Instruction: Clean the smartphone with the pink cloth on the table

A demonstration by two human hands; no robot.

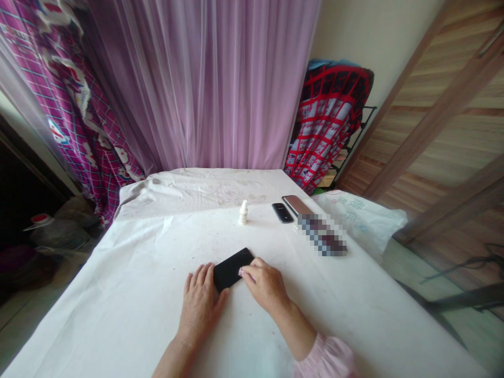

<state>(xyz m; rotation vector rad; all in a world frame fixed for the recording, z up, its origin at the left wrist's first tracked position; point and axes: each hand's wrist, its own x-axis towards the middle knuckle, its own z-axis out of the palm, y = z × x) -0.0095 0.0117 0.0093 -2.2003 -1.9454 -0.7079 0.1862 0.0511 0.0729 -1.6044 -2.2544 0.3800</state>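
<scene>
A black smartphone [233, 269] lies flat and slanted on the white-covered table, its dark screen facing up. My left hand [200, 299] grips its left end, with the thumb along the near edge and the fingers at the far side. At the right end of the phone, my right hand [265, 283] is closed in a pinch. A small pink-and-white scrap, perhaps cloth [241, 271], shows between its thumb and fingers, against the screen. Most of that scrap is hidden by the fingers.
A small white bottle [243, 213] stands upright beyond the phone. To its right lie a small dark phone [282, 213], a larger pinkish-brown phone [298, 205] and a pixelated item [323, 235]. A white plastic bag [360, 218] sits past the table's right edge; purple curtains [205, 84] hang behind.
</scene>
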